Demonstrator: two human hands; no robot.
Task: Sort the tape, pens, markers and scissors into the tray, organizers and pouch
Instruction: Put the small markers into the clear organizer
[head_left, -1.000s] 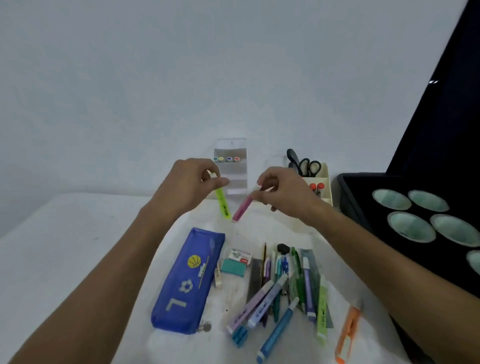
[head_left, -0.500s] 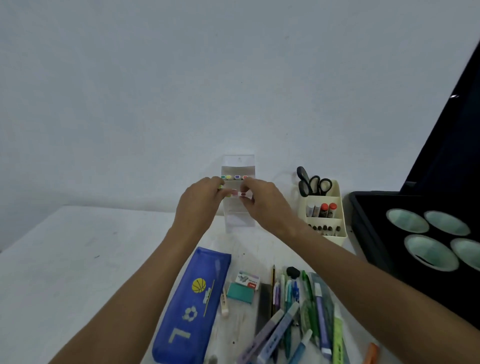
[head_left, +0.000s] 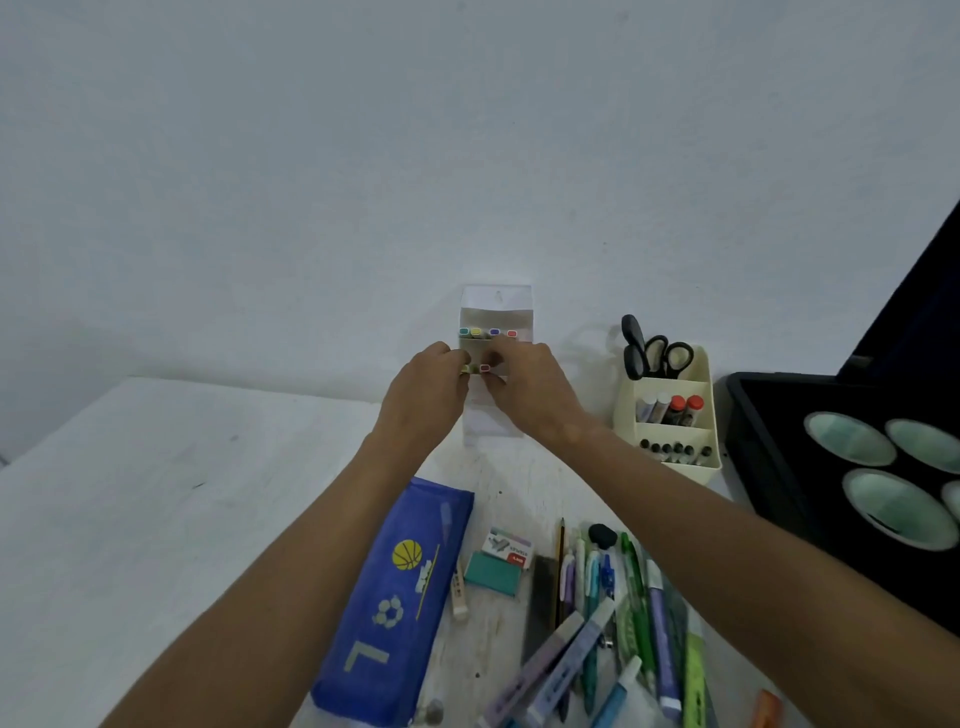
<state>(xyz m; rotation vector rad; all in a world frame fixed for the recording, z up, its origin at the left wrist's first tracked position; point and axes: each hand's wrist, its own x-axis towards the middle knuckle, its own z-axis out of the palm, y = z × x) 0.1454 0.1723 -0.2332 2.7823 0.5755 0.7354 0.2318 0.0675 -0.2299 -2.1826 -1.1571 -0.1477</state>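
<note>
Nearest the camera, the blue zip pouch (head_left: 393, 597) lies flat on the white table (head_left: 156, 519), printed with a yellow basketball, a pale football and a big letter "L". Just beside it, a small stick (head_left: 459, 592), a teal eraser (head_left: 492, 573) and a staple box (head_left: 508, 549) with a red label, its print too small to read. To the right, the loose pile of pens and markers (head_left: 613, 623) fans out, with a green ruler (head_left: 694, 680) and an orange marker (head_left: 767, 709) at its edge.

Further back, both arms reach to the clear tiered organizer (head_left: 496, 312) against the wall. The left hand (head_left: 423, 400) pinches a yellow-green highlighter (head_left: 466, 369) at the middle tier; the right hand (head_left: 530, 395) pinches a pink highlighter (head_left: 485, 368) just beside it, the 2 caps almost touching. Above them, 4 highlighter caps (head_left: 487, 332) line the top tier.

Right of the hands, the cream organizer (head_left: 670, 410) holds black scissors (head_left: 655, 353) at the back, 4 markers in the middle, dark pen tips in front. A black tray (head_left: 769, 467) with pale round cups sits far right.
</note>
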